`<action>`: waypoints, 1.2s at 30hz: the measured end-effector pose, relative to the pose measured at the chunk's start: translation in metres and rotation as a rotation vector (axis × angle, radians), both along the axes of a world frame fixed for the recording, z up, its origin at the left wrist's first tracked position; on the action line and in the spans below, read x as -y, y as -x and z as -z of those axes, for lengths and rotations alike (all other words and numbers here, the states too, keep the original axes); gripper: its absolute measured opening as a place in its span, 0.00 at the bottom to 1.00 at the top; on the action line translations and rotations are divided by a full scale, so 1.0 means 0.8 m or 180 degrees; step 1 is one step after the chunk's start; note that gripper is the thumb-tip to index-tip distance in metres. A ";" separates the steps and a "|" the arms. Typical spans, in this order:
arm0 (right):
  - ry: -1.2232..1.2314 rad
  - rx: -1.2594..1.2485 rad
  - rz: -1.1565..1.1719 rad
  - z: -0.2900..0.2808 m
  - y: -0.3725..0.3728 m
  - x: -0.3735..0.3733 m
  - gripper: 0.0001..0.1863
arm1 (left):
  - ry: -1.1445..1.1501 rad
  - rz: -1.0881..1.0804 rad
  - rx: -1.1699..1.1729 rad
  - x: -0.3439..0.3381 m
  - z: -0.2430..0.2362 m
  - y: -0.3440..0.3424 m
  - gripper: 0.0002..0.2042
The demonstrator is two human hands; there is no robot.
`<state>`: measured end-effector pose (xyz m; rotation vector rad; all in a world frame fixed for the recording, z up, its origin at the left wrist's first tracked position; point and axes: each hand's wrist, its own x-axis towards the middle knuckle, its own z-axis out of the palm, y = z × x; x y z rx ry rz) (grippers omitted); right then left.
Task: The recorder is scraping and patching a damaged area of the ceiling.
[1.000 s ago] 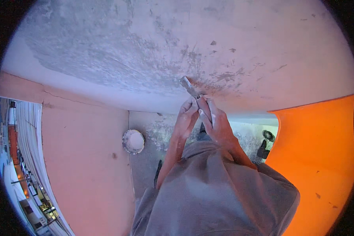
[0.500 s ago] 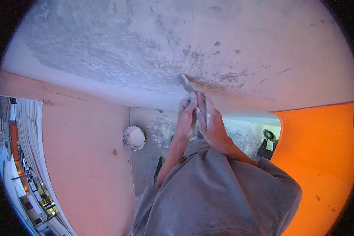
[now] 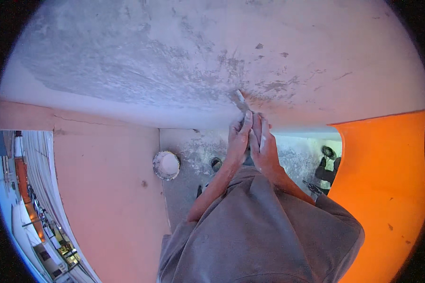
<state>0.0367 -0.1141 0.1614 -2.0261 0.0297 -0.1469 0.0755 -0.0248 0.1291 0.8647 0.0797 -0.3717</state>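
Both of my hands, dusted with white powder, grip a flat scraper [image 3: 241,100] by its handle. My left hand [image 3: 239,139] is closed on it from the left, thumb up along it, and my right hand [image 3: 266,146] wraps it from the right, side by side with the left. The blade tip meets the patchy grey and pinkish-white wall surface [image 3: 151,56] at the top of the view, amid dark scuffed marks. Much of the handle is hidden by my fingers.
A white bucket [image 3: 167,165] with pale contents stands on the stained grey floor [image 3: 184,198], near a small dark container [image 3: 216,164]. Dark objects I cannot make out lie at right beside an orange wall [image 3: 382,184]. A pink wall [image 3: 108,188] has an opening with a white curtain at left.
My hands and the scraper have shifted to the right, with the blade tip moving along the wall. The small dark container beside my left arm has come into sight.
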 end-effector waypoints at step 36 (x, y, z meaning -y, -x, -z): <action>0.0226 0.0580 -0.0053 -0.002 0.002 -0.002 0.29 | 0.0220 -0.0707 -0.0219 0.014 -0.018 0.010 0.13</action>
